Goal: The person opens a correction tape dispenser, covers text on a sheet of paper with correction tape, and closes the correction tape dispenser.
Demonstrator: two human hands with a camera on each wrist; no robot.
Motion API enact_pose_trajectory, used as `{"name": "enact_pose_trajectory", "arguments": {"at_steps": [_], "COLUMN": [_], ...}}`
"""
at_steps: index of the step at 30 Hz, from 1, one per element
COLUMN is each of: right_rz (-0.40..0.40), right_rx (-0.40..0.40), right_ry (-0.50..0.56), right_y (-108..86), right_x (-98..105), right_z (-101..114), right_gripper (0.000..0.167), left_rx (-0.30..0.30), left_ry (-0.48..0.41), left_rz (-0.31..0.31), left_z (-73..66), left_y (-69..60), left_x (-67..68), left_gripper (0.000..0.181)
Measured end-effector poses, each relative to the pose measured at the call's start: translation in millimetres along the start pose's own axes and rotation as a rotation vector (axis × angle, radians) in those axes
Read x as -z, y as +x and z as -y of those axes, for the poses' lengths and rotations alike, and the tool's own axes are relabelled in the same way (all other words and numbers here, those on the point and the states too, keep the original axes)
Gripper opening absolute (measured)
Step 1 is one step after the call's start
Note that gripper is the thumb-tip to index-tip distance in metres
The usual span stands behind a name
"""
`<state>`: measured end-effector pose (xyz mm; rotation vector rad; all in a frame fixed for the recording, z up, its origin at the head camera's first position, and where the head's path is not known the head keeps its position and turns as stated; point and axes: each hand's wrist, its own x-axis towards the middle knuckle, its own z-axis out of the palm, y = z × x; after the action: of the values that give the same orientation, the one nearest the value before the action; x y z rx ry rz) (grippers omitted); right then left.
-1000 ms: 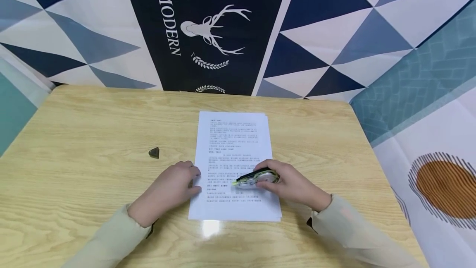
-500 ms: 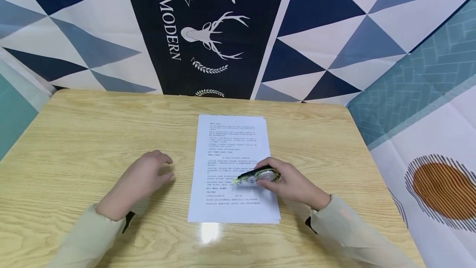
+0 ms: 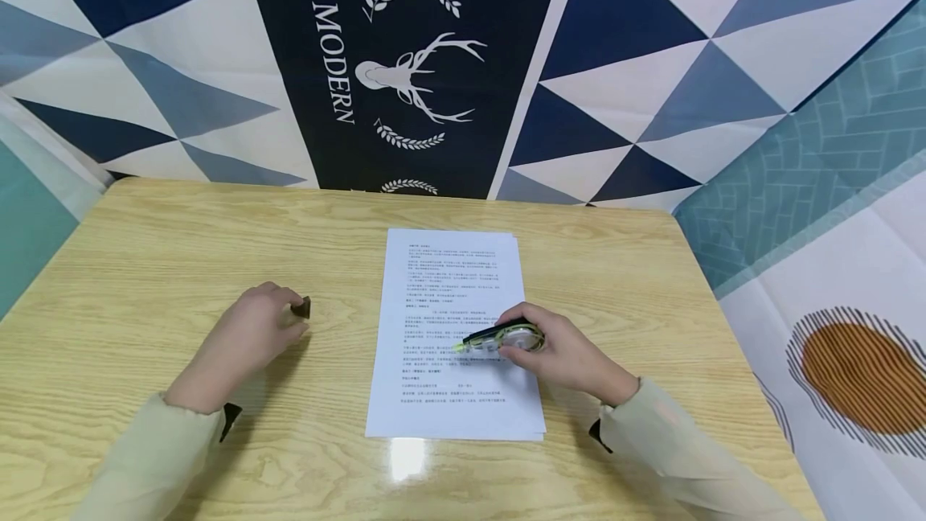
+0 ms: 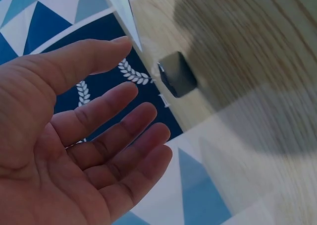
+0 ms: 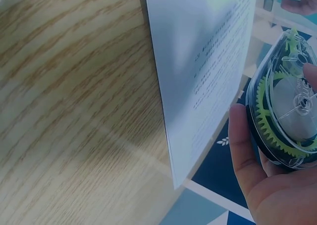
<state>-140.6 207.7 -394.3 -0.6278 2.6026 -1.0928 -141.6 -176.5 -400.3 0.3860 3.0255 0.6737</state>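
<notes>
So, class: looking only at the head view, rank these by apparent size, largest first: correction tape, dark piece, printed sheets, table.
1. Table
2. Printed sheets
3. Correction tape
4. Dark piece, partly hidden by the left hand, yet clearly smallest

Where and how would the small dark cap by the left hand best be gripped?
Probably by two opposite sides, pinched between thumb and forefinger, coming from its left and slightly above. The small dark cap looks blocky with flat faces and lies low on the table, leaving its sides free. The left hand is on that side, thumb and fingers apart.
</notes>
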Motion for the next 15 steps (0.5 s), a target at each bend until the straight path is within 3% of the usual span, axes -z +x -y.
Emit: {"name": "enact_pose_trajectory", "arguments": {"at_steps": [15], "right_rz": [-0.001], "right_rx": [-0.038], "right_ry": [0.026], "right_y": [2.9], "right_x": [-0.6], "right_z": [-0.3], "right_gripper": [0.031], "left_rx": [0.079], "left_ry": [0.037], "left_rz": [0.107], "left_z": [15.0], "left_y": [18.1], "left_x": [-6.8], "left_gripper": [0.032]}}
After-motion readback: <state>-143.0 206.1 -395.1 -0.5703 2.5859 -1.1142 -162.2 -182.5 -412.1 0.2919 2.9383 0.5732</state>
